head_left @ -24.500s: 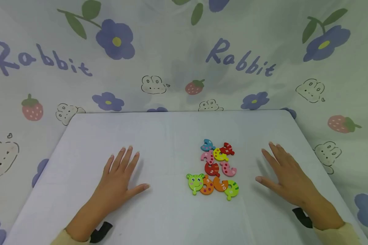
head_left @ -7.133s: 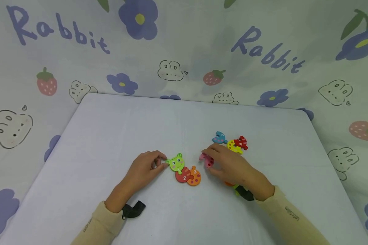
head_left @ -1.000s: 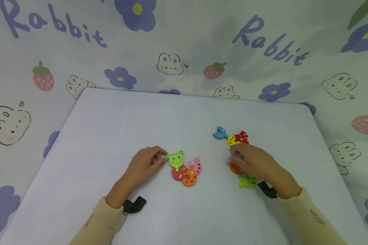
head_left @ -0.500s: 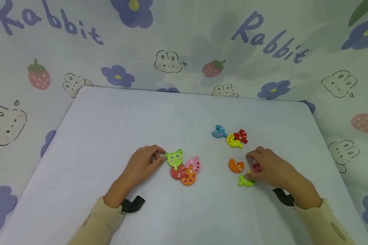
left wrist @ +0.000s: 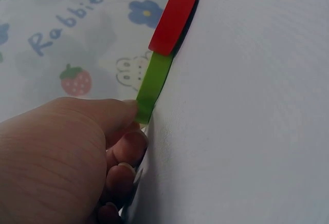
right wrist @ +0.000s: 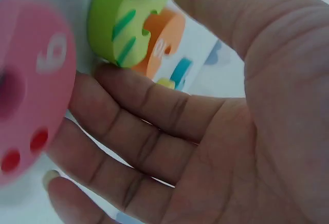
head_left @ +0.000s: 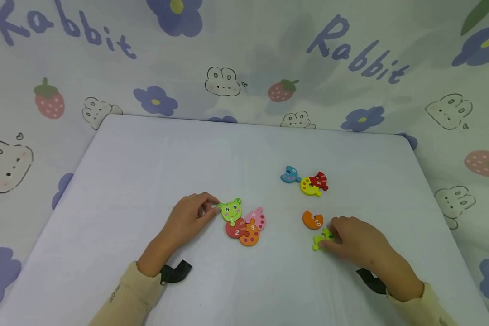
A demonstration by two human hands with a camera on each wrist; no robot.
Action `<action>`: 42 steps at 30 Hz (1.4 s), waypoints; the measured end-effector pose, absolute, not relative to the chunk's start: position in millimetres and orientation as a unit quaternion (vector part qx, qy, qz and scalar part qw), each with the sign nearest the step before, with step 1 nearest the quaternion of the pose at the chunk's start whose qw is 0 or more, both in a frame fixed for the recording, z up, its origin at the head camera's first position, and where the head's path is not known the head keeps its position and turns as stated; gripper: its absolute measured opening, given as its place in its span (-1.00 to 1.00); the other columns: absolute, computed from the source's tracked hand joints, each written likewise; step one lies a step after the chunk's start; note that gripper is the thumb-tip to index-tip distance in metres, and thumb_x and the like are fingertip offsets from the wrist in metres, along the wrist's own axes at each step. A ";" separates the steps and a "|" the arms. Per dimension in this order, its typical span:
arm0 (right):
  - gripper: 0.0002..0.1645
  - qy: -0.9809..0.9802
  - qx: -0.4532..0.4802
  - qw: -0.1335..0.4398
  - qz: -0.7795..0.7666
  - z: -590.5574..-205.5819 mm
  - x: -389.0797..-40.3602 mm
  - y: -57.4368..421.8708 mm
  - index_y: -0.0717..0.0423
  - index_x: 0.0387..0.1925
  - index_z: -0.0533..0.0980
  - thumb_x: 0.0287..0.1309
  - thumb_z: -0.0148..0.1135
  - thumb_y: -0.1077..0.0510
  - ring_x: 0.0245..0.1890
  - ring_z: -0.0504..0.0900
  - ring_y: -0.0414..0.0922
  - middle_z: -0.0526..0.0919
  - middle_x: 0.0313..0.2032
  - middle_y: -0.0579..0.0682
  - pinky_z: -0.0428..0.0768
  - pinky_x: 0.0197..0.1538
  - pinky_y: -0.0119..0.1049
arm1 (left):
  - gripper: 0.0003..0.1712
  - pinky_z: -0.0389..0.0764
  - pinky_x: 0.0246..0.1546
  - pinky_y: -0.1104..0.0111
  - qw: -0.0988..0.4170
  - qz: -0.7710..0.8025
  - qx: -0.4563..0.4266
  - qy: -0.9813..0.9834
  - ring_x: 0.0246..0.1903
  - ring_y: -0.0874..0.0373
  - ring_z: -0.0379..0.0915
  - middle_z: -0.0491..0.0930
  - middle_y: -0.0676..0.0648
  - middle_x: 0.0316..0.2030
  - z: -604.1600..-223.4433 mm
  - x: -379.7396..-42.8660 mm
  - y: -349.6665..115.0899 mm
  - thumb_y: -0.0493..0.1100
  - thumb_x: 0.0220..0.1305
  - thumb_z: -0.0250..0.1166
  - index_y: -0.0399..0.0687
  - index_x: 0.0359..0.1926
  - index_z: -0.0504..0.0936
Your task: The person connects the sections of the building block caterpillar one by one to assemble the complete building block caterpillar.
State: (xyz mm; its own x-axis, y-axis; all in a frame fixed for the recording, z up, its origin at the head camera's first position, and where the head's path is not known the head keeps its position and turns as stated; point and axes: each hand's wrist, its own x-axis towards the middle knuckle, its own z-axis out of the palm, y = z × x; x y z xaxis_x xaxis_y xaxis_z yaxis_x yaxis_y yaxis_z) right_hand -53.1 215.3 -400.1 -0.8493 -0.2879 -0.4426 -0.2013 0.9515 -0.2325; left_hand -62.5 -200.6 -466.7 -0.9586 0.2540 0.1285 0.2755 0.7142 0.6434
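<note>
1. On the worktop (head_left: 146, 158), the left hand (head_left: 191, 215) pinches the rim of the caterpillar head (head_left: 231, 209), thumb and fingers closed to its thickness.
2. A red 2 (head_left: 234, 229), orange 3 (head_left: 249, 237) and pink 4 (head_left: 256, 218) curve rightward from the caterpillar head, joined.
3. The right hand (head_left: 358, 242), well right of the caterpillar head, grips a striped green piece (head_left: 318, 239) with thumb and forefinger slightly apart; other fingers reach to a pink 6 (right wrist: 41, 90), contact unclear.
4. The striped green piece lies right of the caterpillar head, slightly nearer the person; its visible length slants, knob end toward the caterpillar head's side.
</note>
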 end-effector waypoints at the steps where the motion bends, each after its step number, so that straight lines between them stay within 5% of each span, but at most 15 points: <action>1: -0.37 0.958 -0.127 0.243 -0.089 -400.3 -50.3 212.4 0.05 -0.23 0.55 0.06 0.51 -0.38 -0.40 0.43 -0.15 0.47 -0.45 -0.14 0.45 -0.34 -0.21 | -0.80 0.42 -0.19 0.20 0.014 -0.350 -0.143 -0.926 -0.47 0.23 0.35 0.47 0.19 -0.47 -466.5 -62.6 -200.3 -0.13 0.37 0.45 -0.04 -0.04 0.73; 5: -0.10 0.960 -0.127 0.240 -0.071 -401.5 -39.0 197.0 0.13 -0.03 0.55 -0.06 0.51 -0.51 -0.35 0.48 -0.15 0.57 -0.32 -0.10 0.55 -0.28 -0.17 | -0.80 0.42 -0.20 0.20 0.013 -0.349 -0.145 -0.926 -0.47 0.23 0.35 0.47 0.19 -0.47 -465.9 -63.0 -199.8 -0.13 0.37 0.45 -0.05 -0.04 0.73; 8: -0.06 0.961 -0.145 0.232 -0.050 -402.2 -32.2 185.3 0.17 0.11 0.52 -0.03 0.55 -0.43 -0.30 0.53 -0.14 0.62 -0.22 -0.04 0.63 -0.21 -0.12 | -0.80 0.43 -0.19 0.19 0.015 -0.349 -0.145 -0.926 -0.47 0.23 0.35 0.47 0.19 -0.47 -466.5 -63.3 -200.1 -0.13 0.37 0.45 -0.05 -0.03 0.73; 14: -0.34 0.961 -0.196 0.190 -0.052 -404.9 -26.6 169.9 0.05 0.16 0.53 0.07 0.59 -0.04 -0.37 0.50 -0.16 0.57 -0.20 -0.04 0.58 -0.34 -0.21 | -0.79 0.43 -0.19 0.20 0.015 -0.352 -0.146 -0.925 -0.46 0.24 0.35 0.47 0.19 -0.46 -469.4 -63.6 -200.2 -0.13 0.37 0.46 -0.04 -0.03 0.73; 22: -0.40 0.953 -0.256 0.143 -0.075 -402.9 -32.8 159.5 0.04 0.14 0.55 0.10 0.57 -0.01 -0.47 0.43 -0.24 0.51 -0.15 -0.10 0.53 -0.37 -0.33 | -0.78 0.43 -0.21 0.21 0.009 -0.347 -0.145 -0.927 -0.46 0.24 0.35 0.46 0.21 -0.48 -470.6 -64.2 -199.7 -0.10 0.37 0.46 -0.02 -0.02 0.73; 29: -0.30 0.944 -0.296 0.109 -0.102 -390.5 -59.2 142.2 0.14 0.28 0.52 0.15 0.56 0.06 -0.10 0.67 -0.11 0.63 0.13 0.02 0.70 -0.03 -0.14 | -0.79 0.42 -0.23 0.22 0.011 -0.347 -0.140 -0.927 -0.47 0.25 0.35 0.45 0.21 -0.48 -467.8 -61.8 -201.0 -0.11 0.36 0.47 -0.02 -0.03 0.73; 42: -0.32 0.912 -0.377 0.125 -0.102 -394.6 -101.7 101.0 -0.02 0.37 0.54 0.23 0.53 0.06 0.19 0.62 -0.03 0.62 0.21 -0.01 0.68 0.07 -0.14 | -0.79 0.43 -0.23 0.24 0.013 -0.349 -0.145 -0.926 -0.48 0.27 0.35 0.47 0.22 -0.47 -469.3 -62.6 -202.9 -0.09 0.37 0.47 -0.01 -0.03 0.73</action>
